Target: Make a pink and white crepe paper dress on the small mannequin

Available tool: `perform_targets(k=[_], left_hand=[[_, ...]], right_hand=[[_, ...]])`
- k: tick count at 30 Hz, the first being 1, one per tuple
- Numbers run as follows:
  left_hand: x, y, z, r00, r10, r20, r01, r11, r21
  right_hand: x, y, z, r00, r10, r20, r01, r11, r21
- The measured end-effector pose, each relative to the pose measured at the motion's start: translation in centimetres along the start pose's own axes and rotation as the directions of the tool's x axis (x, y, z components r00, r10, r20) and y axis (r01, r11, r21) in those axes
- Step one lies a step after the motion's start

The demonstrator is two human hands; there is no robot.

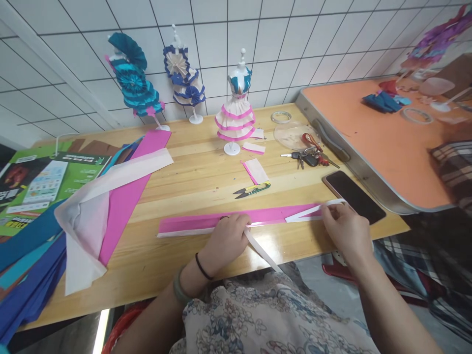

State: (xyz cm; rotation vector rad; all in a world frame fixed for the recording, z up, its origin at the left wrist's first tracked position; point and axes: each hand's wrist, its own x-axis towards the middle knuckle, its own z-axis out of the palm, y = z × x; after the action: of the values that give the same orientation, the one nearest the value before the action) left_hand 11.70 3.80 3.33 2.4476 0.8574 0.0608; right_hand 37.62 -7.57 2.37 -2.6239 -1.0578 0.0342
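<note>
Floral clothing (236, 319) lies before the worktop (202, 182), near whose front edge the left hand (230, 238) has its grip closed on the pink strip (191, 224), probably to steady it, while the right hand (344, 228) clamps the white band (293, 219) at the strip's right end, perhaps for control.

Black phone (354, 195) near bunched keys (310, 160)

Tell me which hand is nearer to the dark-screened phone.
Right. The right hand is close by, just on the near side of the phone; the left hand is farther off to its left, on the pink strip.
</note>
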Motion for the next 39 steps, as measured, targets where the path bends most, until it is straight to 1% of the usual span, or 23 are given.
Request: perform_targets(k=[3,5,6,7,8,9,10,11,12,14,17,19,20,21,22,24,27,29,31,34,36,39], left_hand=[[0.0,0.0,0.0,1.0,-0.01,-0.004,0.01,1.0,0.012],[-0.1,0.1,0.0,1.0,-0.017,-0.008,0.017,1.0,0.019],[-0.1,0.1,0.0,1.0,-0.02,-0.01,0.021,1.0,0.021],[-0.1,0.1,0.0,1.0,-0.023,-0.013,0.024,0.999,0.024],[-0.1,0.1,0.0,1.0,-0.025,-0.012,0.026,0.999,0.026],[-0.1,0.2,0.0,1.0,-0.027,-0.012,0.028,0.999,0.028],[-0.1,0.2,0.0,1.0,-0.029,-0.012,0.029,0.999,0.028],[-0.1,0.2,0.1,0.999,-0.03,-0.012,0.03,0.999,0.026],[-0.1,0.3,0.1,0.999,-0.03,-0.012,0.03,0.999,0.023],[-0.1,0.3,0.3,0.999,-0.029,-0.019,0.029,0.999,0.012],[-0.2,0.1,0.5,0.999,-0.022,-0.028,0.021,1.0,-0.014],[-0.2,-0.1,0.7,0.999,-0.011,-0.032,0.01,1.0,-0.028],[-0.3,-0.2,0.7,0.999,-0.008,-0.031,0.007,1.0,-0.031],[-0.3,-0.3,0.7,1.0,-0.008,-0.031,0.007,0.999,-0.031],[-0.2,-0.3,0.7,1.0,-0.01,-0.028,0.009,0.999,-0.031],[-0.2,-0.4,0.6,1.0,-0.013,-0.014,0.013,0.999,-0.03],[-0.1,-0.3,0.3,1.0,-0.015,0.014,0.015,1.0,-0.027],[-0.1,-0.3,0.1,1.0,-0.018,0.025,0.019,1.0,-0.023],[0.0,-0.2,0.0,0.999,-0.022,0.026,0.023,1.0,-0.019],[0.1,-0.1,0.0,1.0,-0.029,0.012,0.029,0.999,-0.014],[0.2,-0.1,0.1,0.999,-0.037,-0.006,0.037,0.999,-0.008],[0.4,0.0,0.2,0.998,-0.058,-0.02,0.058,0.998,0.014]], right_hand=[[0.5,0.5,-0.6,0.999,-0.034,-0.005,0.034,0.998,-0.05],[-0.1,0.1,-1.3,0.999,-0.029,-0.025,0.027,0.997,-0.077],[-0.6,-0.5,-1.7,0.999,-0.028,-0.036,0.026,0.998,-0.058],[-1.4,-1.3,-2.0,0.999,-0.036,-0.038,0.036,0.999,-0.003],[-2.2,-2.3,-2.3,0.997,-0.078,-0.007,0.079,0.992,0.099],[-3.2,-3.5,-2.4,0.984,-0.161,0.071,0.139,0.96,0.245],[-4.1,-4.8,-2.4,0.945,-0.265,0.193,0.168,0.897,0.408],[-4.9,-6.1,-2.3,0.883,-0.342,0.321,0.134,0.839,0.528],[-5.6,-7.2,-2.0,0.822,-0.404,0.402,0.088,0.787,0.611],[-6.4,-9.1,-1.3,0.718,-0.493,0.491,0.021,0.721,0.693],[-6.4,-10.2,-0.5,0.605,-0.551,0.575,-0.08,0.676,0.732],[-6.0,-10.0,-0.4,0.559,-0.546,0.624,-0.154,0.671,0.725],[-5.7,-9.7,-0.4,0.549,-0.535,0.642,-0.178,0.676,0.715],[-5.4,-9.4,-0.4,0.55,-0.521,0.653,-0.181,0.689,0.702],[-5.1,-9.1,-0.4,0.562,-0.507,0.653,-0.159,0.709,0.687],[-4.5,-8.4,-0.4,0.62,-0.488,0.614,-0.036,0.765,0.643],[-3.6,-7.6,-0.2,0.717,-0.476,0.509,0.186,0.835,0.518],[-3.2,-7.3,-0.1,0.756,-0.452,0.474,0.255,0.87,0.423],[-2.9,-7.2,-0.1,0.774,-0.414,0.48,0.267,0.9,0.345],[-2.8,-7.3,0.1,0.787,-0.352,0.508,0.24,0.932,0.273],[-2.8,-7.3,0.3,0.799,-0.32,0.51,0.219,0.943,0.249],[-2.9,-7.2,0.7,0.809,-0.305,0.503,0.199,0.947,0.253]])
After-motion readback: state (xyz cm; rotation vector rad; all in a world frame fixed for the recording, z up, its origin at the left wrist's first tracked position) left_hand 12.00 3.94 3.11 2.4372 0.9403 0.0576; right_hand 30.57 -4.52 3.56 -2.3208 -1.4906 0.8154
